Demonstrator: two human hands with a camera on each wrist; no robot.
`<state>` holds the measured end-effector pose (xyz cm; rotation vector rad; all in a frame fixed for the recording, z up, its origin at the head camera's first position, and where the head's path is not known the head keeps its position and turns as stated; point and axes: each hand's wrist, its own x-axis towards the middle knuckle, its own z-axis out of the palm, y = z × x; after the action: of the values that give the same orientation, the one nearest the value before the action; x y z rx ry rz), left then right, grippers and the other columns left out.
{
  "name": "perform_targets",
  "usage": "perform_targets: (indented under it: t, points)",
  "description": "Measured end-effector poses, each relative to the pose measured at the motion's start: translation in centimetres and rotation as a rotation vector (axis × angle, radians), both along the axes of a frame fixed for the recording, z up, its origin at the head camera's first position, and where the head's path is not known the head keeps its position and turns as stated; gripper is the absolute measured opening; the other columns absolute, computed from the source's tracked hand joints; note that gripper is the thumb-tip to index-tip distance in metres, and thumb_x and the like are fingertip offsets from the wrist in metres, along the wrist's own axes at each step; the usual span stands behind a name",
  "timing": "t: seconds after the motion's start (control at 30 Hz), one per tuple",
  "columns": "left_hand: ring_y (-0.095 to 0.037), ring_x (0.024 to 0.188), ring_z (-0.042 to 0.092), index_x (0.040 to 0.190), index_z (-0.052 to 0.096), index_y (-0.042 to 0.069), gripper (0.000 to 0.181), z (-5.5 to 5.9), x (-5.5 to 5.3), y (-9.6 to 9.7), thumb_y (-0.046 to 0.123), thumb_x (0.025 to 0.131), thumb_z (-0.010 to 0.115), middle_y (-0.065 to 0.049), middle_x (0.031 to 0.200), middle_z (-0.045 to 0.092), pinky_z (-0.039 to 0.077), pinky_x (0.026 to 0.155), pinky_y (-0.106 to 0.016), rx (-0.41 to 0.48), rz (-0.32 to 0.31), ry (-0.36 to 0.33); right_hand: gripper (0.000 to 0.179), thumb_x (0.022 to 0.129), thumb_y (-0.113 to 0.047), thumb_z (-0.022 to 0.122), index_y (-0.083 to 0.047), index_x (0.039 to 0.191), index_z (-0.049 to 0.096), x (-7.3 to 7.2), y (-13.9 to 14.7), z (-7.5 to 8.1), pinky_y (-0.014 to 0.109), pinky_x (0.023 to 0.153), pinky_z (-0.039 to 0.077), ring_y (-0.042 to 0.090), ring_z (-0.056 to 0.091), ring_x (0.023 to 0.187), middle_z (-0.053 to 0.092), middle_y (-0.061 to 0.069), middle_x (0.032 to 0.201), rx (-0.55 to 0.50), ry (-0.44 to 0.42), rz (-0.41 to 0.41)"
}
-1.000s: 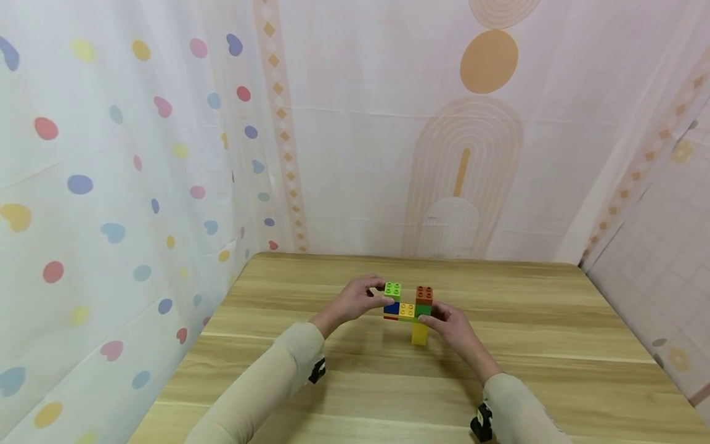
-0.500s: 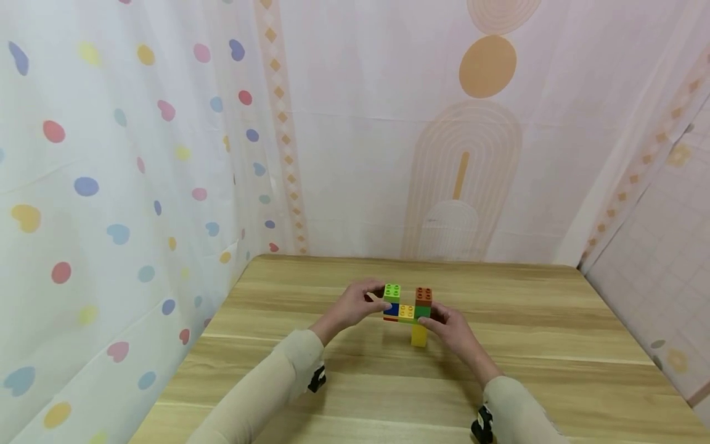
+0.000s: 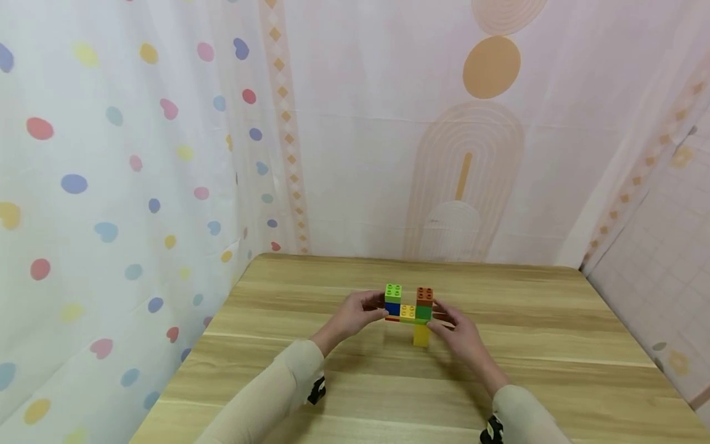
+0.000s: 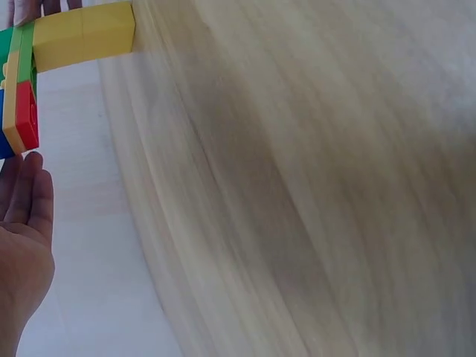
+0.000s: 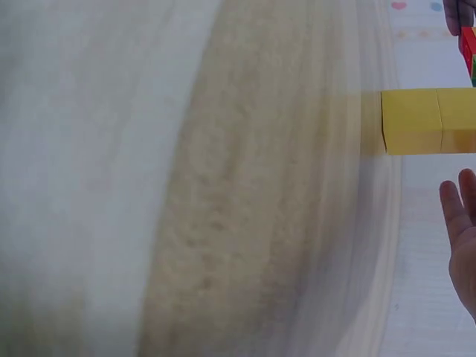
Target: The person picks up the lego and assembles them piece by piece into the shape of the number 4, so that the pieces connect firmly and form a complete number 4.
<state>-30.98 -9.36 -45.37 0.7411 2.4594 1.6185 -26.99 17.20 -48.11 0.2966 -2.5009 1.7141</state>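
A toy building-brick structure stands between the hands on the wooden table. Two stacked yellow bricks (image 5: 428, 123) form its single leg. Across the top lie a red brick (image 4: 27, 115), a yellow brick (image 3: 407, 311) and a thin green piece. Above, a blue brick (image 3: 392, 308) carries a lime brick (image 3: 393, 292), and a green brick (image 3: 423, 312) carries a brown brick (image 3: 424, 296). My left hand (image 3: 355, 316) is at the blue end, fingers fairly straight, fingertips touching or just beside it. My right hand (image 3: 459, 334) spreads its fingers beside the green and brown bricks; contact is unclear.
The wooden table (image 3: 355, 401) reaches back to a patterned curtain (image 3: 360, 154). A dotted curtain (image 3: 127, 216) hangs on the left. Dark devices are strapped at both wrists, under cream sleeves (image 3: 266, 388).
Both hands have loosened from the bricks: the left fingers have lowered and straightened, and the right hand has drawn slightly outward. The structure stays standing in its place.
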Motion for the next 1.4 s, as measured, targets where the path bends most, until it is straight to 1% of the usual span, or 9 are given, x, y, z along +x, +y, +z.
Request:
perform_targets:
  t: [0.13,0.3,0.53,0.73,0.83,0.93,1.07,1.2,1.4]
  points:
    - [-0.020,0.109,0.063,0.137,0.060,0.008,0.043,-0.1,0.0,0.2,0.019,0.096,0.068,-0.007,0.123,0.066,0.053,0.089,-0.034,0.039,0.003,0.004,0.053,0.096,-0.014,0.067,-0.007,0.145,0.049,-0.1,0.1,0.3,0.041,0.098,0.048,0.034,0.056,0.123,0.058,0.017,0.136,-0.056,0.025,-0.005]
    - [-0.019,0.104,0.063,0.141,0.056,0.010,0.048,0.0,0.1,0.5,0.024,0.097,0.067,-0.005,0.118,0.066,0.053,0.088,-0.035,0.028,0.039,-0.007,0.050,0.099,-0.023,0.064,-0.007,0.145,0.050,-0.2,0.0,0.6,0.036,0.091,0.052,0.029,0.059,0.115,0.059,0.017,0.131,-0.066,-0.019,-0.018]
    - [-0.020,0.101,0.063,0.150,0.044,0.015,0.057,-0.4,-0.1,0.5,0.024,0.098,0.065,-0.007,0.119,0.063,0.054,0.086,-0.036,-0.008,0.094,-0.009,0.050,0.100,-0.020,0.062,-0.006,0.146,0.048,-0.4,-0.4,0.8,0.042,0.085,0.055,0.026,0.063,0.102,0.062,0.018,0.121,-0.120,-0.072,0.005]
    - [-0.019,0.102,0.063,0.156,0.034,0.021,0.076,-0.6,-0.1,0.4,0.017,0.092,0.074,-0.008,0.124,0.060,0.053,0.088,-0.037,-0.077,0.062,-0.036,0.049,0.102,-0.017,0.058,-0.006,0.148,0.046,-0.3,-0.7,0.7,0.044,0.083,0.055,0.026,0.064,0.099,0.063,0.019,0.122,-0.100,-0.099,0.010]
    - [-0.018,0.102,0.062,0.158,0.026,0.025,0.088,-0.7,-0.3,0.4,0.013,0.088,0.077,-0.008,0.125,0.057,0.052,0.090,-0.038,-0.135,0.031,-0.024,0.049,0.102,-0.017,0.057,-0.007,0.149,0.046,-0.3,-0.8,0.5,0.044,0.083,0.055,0.026,0.066,0.096,0.063,0.019,0.122,-0.090,-0.103,0.012]
    - [-0.019,0.100,0.060,0.159,0.022,0.024,0.094,-0.8,-0.4,0.5,0.008,0.086,0.078,-0.009,0.125,0.055,0.051,0.091,-0.038,-0.162,0.009,-0.008,0.049,0.102,-0.017,0.058,-0.008,0.148,0.046,-0.3,-0.9,0.5,0.044,0.082,0.056,0.026,0.066,0.095,0.064,0.018,0.121,-0.082,-0.104,0.010]
    - [-0.018,0.098,0.059,0.159,0.022,0.023,0.094,-0.8,-0.3,0.6,0.005,0.085,0.078,-0.008,0.122,0.055,0.052,0.089,-0.037,-0.164,0.007,-0.004,0.049,0.102,-0.018,0.059,-0.008,0.148,0.046,-0.3,-0.9,0.3,0.042,0.079,0.056,0.025,0.066,0.094,0.064,0.017,0.119,-0.080,-0.108,0.009]
    - [-0.017,0.095,0.060,0.157,0.025,0.019,0.091,-0.9,-0.4,0.5,0.004,0.085,0.078,-0.008,0.116,0.056,0.052,0.087,-0.036,-0.175,-0.011,0.040,0.048,0.102,-0.016,0.058,-0.006,0.148,0.047,-0.4,-1.0,0.0,0.041,0.079,0.056,0.025,0.066,0.093,0.065,0.018,0.118,-0.089,-0.111,0.015]
    - [-0.017,0.092,0.060,0.154,0.029,0.015,0.087,-0.9,-0.6,0.2,0.010,0.085,0.080,-0.007,0.112,0.057,0.052,0.086,-0.037,-0.205,-0.040,0.075,0.047,0.102,-0.015,0.057,-0.004,0.147,0.047,-0.3,-1.1,0.0,0.041,0.080,0.056,0.026,0.067,0.093,0.065,0.020,0.118,-0.097,-0.116,0.034]
